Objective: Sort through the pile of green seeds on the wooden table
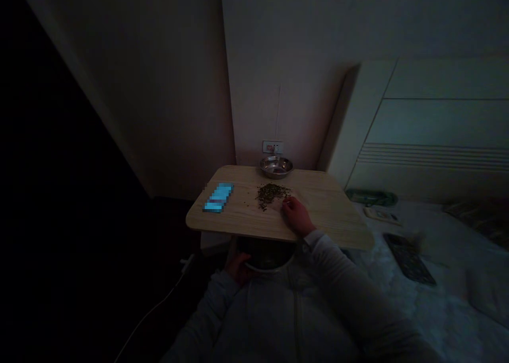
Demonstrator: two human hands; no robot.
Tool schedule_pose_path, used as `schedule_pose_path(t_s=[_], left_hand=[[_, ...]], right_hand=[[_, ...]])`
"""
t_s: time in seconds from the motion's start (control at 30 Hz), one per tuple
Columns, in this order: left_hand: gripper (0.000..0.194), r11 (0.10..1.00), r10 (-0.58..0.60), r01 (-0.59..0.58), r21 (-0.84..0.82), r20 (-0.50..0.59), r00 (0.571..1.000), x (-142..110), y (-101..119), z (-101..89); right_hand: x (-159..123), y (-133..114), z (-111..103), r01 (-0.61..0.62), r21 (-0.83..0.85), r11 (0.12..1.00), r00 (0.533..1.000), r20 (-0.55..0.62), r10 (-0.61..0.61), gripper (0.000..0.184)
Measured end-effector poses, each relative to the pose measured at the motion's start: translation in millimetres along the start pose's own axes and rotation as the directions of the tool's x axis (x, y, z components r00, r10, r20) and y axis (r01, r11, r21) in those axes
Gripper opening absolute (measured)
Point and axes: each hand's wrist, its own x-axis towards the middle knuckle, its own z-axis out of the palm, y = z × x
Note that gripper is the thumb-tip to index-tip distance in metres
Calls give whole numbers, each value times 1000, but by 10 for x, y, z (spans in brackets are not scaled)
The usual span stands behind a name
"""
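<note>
Right hand (296,215): positioned above the near right part of the table (330,209), palm down. The fingers are bent inward, with the tips at the right edge of the grains (270,193). Whether the tips are closed on a grain cannot be told.

Grains: dark, spread in a loose heap directly left of the right fingertips and slightly beyond them. A few stray grains lie farther left, apart from the heap.

Left hand (238,268): located below the near edge of the table, at the lap. The fingers grasp the basin (270,270) by its left side, thumb at the rim. The basin extends rightward from these fingers, its far part covered by the table; its contents are too dark to identify.

Bowl (274,175): metal, at the far edge of the table, beyond the right fingers and a little to their left. The outlet (267,147) is on the wall behind it.

Phone (218,197): flat on the table, well left of the right fingers, beyond the left fingers; screen lit, display pixelated.

Bed (445,246): well to the right of the right fingers. A remote (382,215) and a dark slab (409,259) lie on it.
</note>
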Motion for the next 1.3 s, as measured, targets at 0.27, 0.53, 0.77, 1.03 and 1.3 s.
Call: schedule_pose_path(t_s=[0.27, 0.53, 0.77, 1.03, 1.3], left_hand=[[29, 1000, 9, -10, -21, -20, 1000, 12, -5, -3], [36, 1000, 13, -13, 2, -29, 999, -17, 8, 17], [23, 1000, 29, -29, 3, -54, 998, -61, 25, 54], [23, 999, 1, -3, -35, -83, 997, -134, 55, 141], [28, 999, 21, -23, -31, -76, 997, -106, 38, 109]], right_hand=[[-51, 9, -15, 60, -45, 997, 998, 39, -58, 19], [-159, -48, -106, 95, -14, 995, 981, 172, -91, 20], [-213, -8, -123, 64, 134, 989, 968, 234, -95, 20], [-196, 28, -134, -36, 351, 936, 971, 232, -50, 21], [-206, 48, -138, -11, 321, 947, 971, 230, -66, 15]])
